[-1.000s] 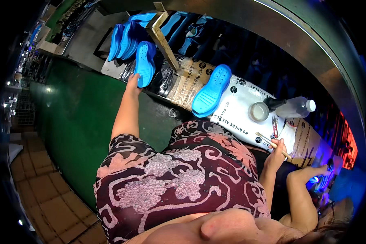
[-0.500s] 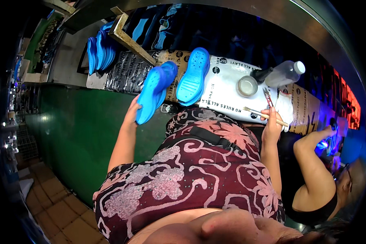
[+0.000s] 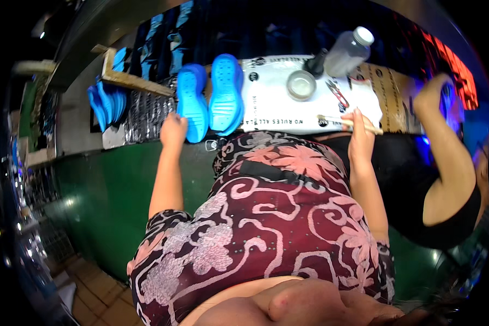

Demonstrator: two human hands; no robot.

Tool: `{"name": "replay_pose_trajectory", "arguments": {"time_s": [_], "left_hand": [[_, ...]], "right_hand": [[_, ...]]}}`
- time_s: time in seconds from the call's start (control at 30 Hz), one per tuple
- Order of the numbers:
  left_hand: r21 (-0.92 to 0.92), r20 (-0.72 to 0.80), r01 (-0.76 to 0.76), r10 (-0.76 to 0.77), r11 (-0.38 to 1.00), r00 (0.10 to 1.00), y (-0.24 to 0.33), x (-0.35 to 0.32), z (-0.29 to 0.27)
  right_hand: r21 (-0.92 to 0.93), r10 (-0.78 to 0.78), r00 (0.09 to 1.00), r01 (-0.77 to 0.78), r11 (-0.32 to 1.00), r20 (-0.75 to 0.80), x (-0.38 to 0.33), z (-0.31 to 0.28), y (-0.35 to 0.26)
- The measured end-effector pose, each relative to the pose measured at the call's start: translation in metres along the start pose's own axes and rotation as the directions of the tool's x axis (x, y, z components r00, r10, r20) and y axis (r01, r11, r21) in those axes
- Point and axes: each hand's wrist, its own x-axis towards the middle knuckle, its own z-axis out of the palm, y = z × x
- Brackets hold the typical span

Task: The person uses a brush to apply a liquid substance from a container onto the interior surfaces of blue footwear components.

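Observation:
Two blue shoe soles lie side by side on the wrapped work surface, holes at their far ends and ridges nearer me. At the left sole [image 3: 192,100], my left hand [image 3: 173,130] has its fingers curled against the near left edge; its fingertips are partly hidden. The right sole [image 3: 226,95] lies beside it, untouched. My right hand [image 3: 361,136] pinches a thin brush [image 3: 370,128] with a pale wooden handle, bristles pointing left over a white plastic sheet [image 3: 277,111]. Just beyond that hand lie red-handled snips [image 3: 338,94].
A round jar [image 3: 301,86], a dark bottle [image 3: 315,63] and a clear white-capped bottle [image 3: 346,53] stand at the sheet's far side. More blue soles [image 3: 106,104] are stacked at left, near a wooden bracket [image 3: 130,79]. A co-worker's arm [image 3: 445,141] reaches in at right.
My left hand has set the tilted left sole down flat alongside the other one. My right hand still holds the brush. The whole view has shifted.

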Motion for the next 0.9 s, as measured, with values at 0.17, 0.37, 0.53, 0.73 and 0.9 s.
{"name": "replay_pose_trajectory", "arguments": {"time_s": [0.17, 0.37, 0.53, 0.73, 0.9], "left_hand": [[-0.285, -0.088, -0.027, 0.002, 0.958, 0.996, -0.017, -0.001, -0.004], [-0.797, 0.586, 0.595, 0.106, -0.099, 0.803, 0.017, -0.021, -0.016], [-0.739, 0.612, 0.658, 0.26, -0.149, 0.747, 0.041, -0.038, -0.022], [-0.741, 0.606, 0.663, 0.317, -0.109, 0.729, 0.043, -0.038, -0.019], [-0.788, 0.562, 0.609, 0.296, -0.094, 0.772, 0.058, -0.042, -0.023]], "right_hand": [[-0.094, -0.194, 0.97, 0.208, 0.974, 0.143, 0.034, 0.021, -0.01], [-0.384, -0.385, 0.865, 0.491, 0.782, 0.321, 0.072, 0.053, 0.003], [-0.513, -0.45, 0.802, 0.597, 0.617, 0.392, 0.085, 0.068, 0.018], [-0.456, -0.461, 0.812, 0.583, 0.673, 0.358, 0.083, 0.064, 0.014], [-0.284, -0.378, 0.89, 0.443, 0.851, 0.256, 0.078, 0.052, 0.008]]}}
